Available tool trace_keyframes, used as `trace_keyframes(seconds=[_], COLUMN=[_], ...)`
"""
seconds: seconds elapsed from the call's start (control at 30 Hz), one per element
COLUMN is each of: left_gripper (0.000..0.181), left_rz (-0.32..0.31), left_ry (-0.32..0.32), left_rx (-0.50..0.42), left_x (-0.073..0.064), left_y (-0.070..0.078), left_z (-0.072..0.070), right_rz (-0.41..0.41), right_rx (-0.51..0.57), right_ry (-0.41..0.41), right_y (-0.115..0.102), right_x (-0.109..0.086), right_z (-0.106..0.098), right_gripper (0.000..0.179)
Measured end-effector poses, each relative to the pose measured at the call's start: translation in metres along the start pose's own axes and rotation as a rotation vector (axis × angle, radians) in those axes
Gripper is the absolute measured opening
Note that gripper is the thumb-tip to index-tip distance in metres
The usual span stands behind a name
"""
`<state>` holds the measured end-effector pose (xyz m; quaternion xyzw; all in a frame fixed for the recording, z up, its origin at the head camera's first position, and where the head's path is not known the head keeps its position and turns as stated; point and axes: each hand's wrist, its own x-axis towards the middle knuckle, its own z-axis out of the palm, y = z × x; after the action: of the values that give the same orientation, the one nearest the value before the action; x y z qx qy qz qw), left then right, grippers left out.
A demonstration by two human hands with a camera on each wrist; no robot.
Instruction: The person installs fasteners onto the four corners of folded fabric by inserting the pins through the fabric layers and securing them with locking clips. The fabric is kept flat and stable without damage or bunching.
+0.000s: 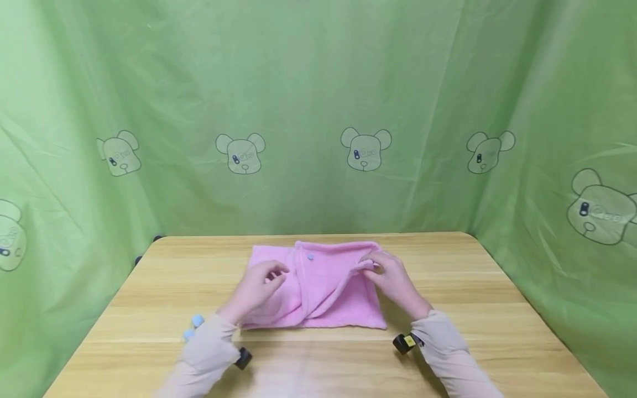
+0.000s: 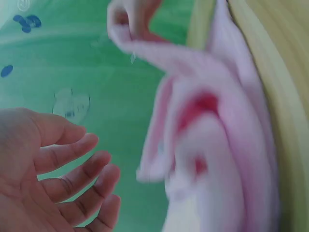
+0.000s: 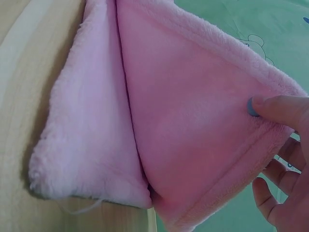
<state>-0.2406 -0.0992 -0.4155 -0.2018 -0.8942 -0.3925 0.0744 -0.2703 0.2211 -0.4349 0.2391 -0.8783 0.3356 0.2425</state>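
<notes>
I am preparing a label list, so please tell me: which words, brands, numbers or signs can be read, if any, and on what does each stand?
No text can be read clearly.
Bear prints on the green curtain: letter-like marks across the faces, too small and faint.
Yellow label on the black wrist camera, right wrist: too small.
Pink plush cloth: no lettering visible.

Soft, even light fills the head view — pale glare on the bench (image 1: 308, 365) toward its near edge, shadow beneath the right sleeve (image 1: 440, 334). The left-wrist view blurs the pink cloth (image 2: 236, 121); the right-wrist view looks dimmer — but crisper.
</notes>
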Motion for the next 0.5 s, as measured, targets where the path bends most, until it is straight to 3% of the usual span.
trace_keyframes(seconds=[0.17, 0.27, 0.5], left_gripper=[0.014, 0.015, 0.025], left_rz=[-0.081, -0.121, -0.225], left_ry=[-0.001, -0.032, -0.112], left_rx=[0.107, 0.149, 0.252], left_x=[-0.026, -0.042, -0.075], left_y=[-0.034, -0.052, -0.083], left_z=[-0.032, -0.048, -0.069], right_rz=[-0.019, -0.015, 0.002], right_rx=[-0.009, -0.004, 0.015], right_ry=[0.018, 0.016, -0.010], right_y=[0.001, 0.001, 0.000], right_x=[0.001, 0.001, 0.000], right_z=[-0.001, -0.001, -0.001], right_gripper=[0.015, 0.014, 0.012])
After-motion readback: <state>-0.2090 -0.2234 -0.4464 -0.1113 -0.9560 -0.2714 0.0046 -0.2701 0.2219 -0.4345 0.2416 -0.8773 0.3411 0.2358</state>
